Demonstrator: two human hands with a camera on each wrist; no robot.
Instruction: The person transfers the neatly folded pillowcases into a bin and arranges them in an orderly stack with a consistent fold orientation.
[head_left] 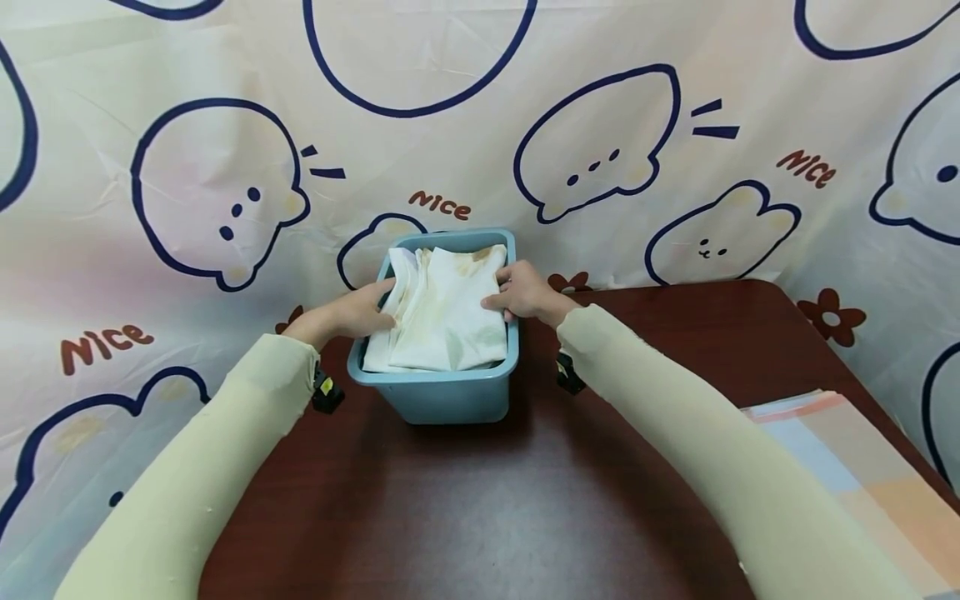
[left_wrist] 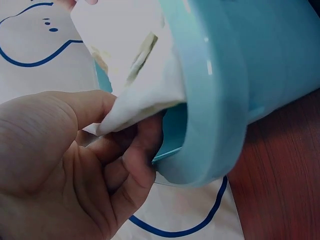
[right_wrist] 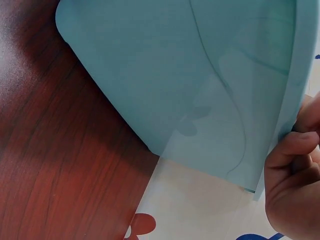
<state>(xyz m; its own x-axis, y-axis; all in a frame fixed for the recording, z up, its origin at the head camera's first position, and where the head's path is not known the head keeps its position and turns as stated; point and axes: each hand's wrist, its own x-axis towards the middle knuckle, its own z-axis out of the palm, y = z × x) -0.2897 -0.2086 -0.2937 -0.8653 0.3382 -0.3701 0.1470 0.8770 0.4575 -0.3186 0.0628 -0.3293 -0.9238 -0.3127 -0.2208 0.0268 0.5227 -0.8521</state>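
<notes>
A folded white cloth (head_left: 450,321) with faint tan and green marks lies in a light blue plastic bin (head_left: 442,400). At the bin's left side, my left hand (head_left: 354,313) pinches the cloth's edge. Its thumb lies on top of the white fabric (left_wrist: 145,95) in the left wrist view, the other fingers curled underneath, inside the rim (left_wrist: 220,100). Across the bin, my right hand (head_left: 528,292) holds the cloth's right edge between thumb and fingers. In the right wrist view, curled fingers (right_wrist: 295,150) show at the rim, while the cloth is hidden behind the bin wall (right_wrist: 165,75).
The bin stands on a dark reddish-brown table (head_left: 465,508), close to a white curtain (head_left: 465,158) with blue cartoon outlines. At the right edge lies a folded pastel checked cloth (head_left: 862,467), partly behind the right sleeve (head_left: 675,417).
</notes>
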